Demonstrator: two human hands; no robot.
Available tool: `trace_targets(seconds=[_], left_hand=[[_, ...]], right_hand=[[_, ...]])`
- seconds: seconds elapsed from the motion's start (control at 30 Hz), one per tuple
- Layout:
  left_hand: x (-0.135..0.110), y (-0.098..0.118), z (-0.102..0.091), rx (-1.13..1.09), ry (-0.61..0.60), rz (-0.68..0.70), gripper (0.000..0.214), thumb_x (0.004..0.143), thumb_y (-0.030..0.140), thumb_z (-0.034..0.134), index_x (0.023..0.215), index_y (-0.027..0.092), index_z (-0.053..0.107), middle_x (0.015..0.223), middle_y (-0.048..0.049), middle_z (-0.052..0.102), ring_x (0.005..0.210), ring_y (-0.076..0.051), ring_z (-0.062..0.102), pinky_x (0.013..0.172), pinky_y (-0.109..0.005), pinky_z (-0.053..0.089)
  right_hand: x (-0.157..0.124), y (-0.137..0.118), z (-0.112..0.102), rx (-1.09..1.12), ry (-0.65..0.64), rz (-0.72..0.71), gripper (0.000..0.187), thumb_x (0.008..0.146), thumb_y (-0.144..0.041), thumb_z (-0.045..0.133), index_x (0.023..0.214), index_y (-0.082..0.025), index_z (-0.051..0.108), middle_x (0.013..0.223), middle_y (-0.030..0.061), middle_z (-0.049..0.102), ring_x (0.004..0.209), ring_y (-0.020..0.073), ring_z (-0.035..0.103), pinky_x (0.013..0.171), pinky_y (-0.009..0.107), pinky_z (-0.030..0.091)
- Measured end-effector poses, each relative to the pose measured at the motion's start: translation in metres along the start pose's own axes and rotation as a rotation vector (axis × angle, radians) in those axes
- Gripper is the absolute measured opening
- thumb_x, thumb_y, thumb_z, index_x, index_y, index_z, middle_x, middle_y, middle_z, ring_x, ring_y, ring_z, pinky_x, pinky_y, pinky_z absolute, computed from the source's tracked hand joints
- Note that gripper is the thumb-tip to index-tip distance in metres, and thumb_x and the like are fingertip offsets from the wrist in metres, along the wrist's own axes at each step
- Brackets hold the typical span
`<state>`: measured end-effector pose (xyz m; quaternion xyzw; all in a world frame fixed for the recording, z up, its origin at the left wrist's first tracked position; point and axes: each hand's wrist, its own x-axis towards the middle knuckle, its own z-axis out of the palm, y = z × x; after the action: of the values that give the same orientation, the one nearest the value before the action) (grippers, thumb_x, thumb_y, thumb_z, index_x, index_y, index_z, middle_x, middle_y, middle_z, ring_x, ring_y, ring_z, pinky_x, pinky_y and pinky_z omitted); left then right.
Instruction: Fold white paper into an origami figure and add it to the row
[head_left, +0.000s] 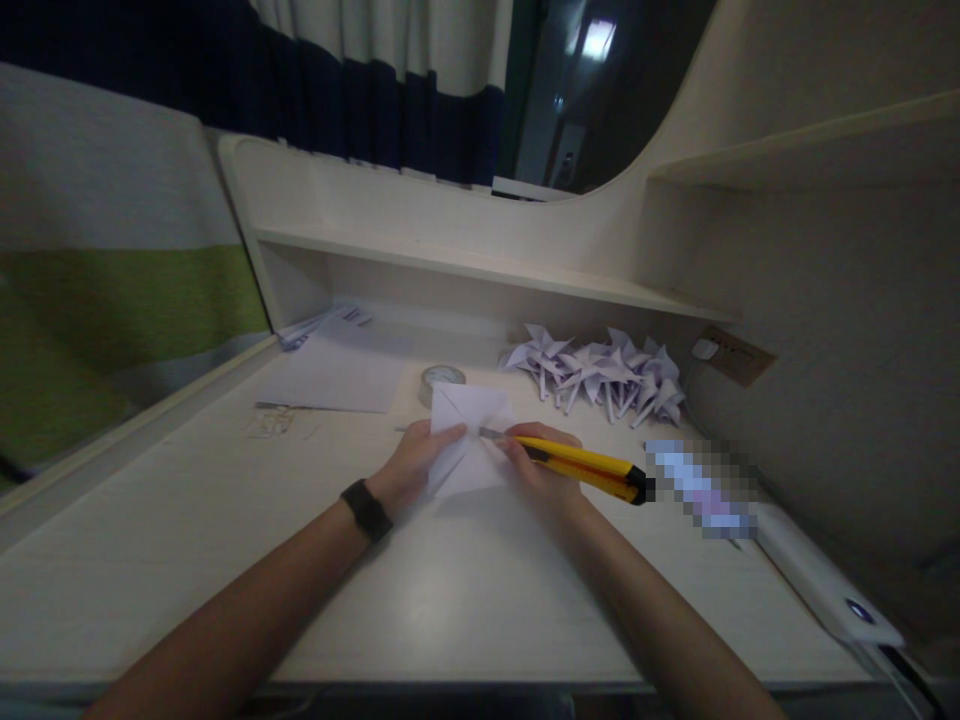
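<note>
A white, creased sheet of paper (472, 470) is held up a little above the desk. My left hand (415, 460), with a dark band on the wrist, grips its left edge, thumb on top. In my right hand (546, 470) is a yellow utility knife (585, 463), its blade pointing left over the paper's middle. Whether the blade touches the paper I cannot tell. Just behind the paper lies a roll of clear tape (441, 378), partly covered by it.
Several white paper pinwheels (592, 370) are piled at the back right. A stack of paper (337, 370) lies back left, with small thin sticks or bands (274, 422) before it. A blurred-out device (701, 490) and a long white lamp-like bar (817, 570) lie right. A shelf (465, 262) spans the back.
</note>
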<state>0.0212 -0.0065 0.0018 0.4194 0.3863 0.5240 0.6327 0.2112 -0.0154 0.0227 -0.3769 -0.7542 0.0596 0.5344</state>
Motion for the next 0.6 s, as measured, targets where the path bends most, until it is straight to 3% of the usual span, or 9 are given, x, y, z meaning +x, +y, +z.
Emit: trace_targets(seconds=[0.37,0.6], left_hand=[[0.0,-0.002,0.0,-0.003,-0.038,-0.022,0.041,0.075,0.03,0.075,0.108,0.007,0.067,0.096,-0.0165,0.072,0.074,-0.023,0.068,0.067,-0.032,0.053],[-0.002,0.004,0.005,-0.037,-0.037,-0.049,0.038,0.07,0.023,0.075,0.102,0.006,0.068,0.092,-0.0154,0.072,0.07,-0.021,0.067,0.065,-0.03,0.051]], right_hand=[[-0.003,0.002,0.002,0.022,0.037,0.026,0.02,0.081,-0.037,0.064,0.069,-0.021,0.068,0.065,0.0027,0.07,0.057,0.0168,0.065,0.059,0.026,0.052],[-0.008,0.006,0.01,0.134,0.125,0.168,0.017,0.082,-0.035,0.065,0.072,-0.021,0.068,0.063,0.0006,0.067,0.057,0.0154,0.061,0.057,0.025,0.049]])
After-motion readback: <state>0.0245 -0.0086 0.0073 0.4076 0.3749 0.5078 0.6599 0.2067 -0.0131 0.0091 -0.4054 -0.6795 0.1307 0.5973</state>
